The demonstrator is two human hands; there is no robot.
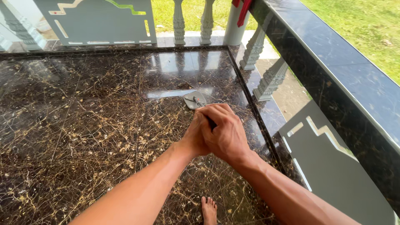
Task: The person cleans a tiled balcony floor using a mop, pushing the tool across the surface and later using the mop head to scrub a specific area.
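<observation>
Both hands are clenched together around a thin dark handle, the right hand point(227, 133) wrapped over the top and the left hand point(196, 137) closed beneath it, so almost none of the handle shows between them. Just beyond the knuckles the handle meets a flat grey oval mop head point(195, 100), which lies on the glossy dark brown marble floor point(83, 125) veined in gold, close to the floor's right edge and toward its far right corner. A black polished stone railing point(333, 62) on pale carved balusters point(271, 79) runs along that edge, with grass beyond. A bare foot point(208, 210) stands on the floor below the arms. The floor shines as if wet, so the foot could slip. Worked this near the edge, the mop head could knock the balusters, and the stacked grip could slide on the thin handle.
</observation>
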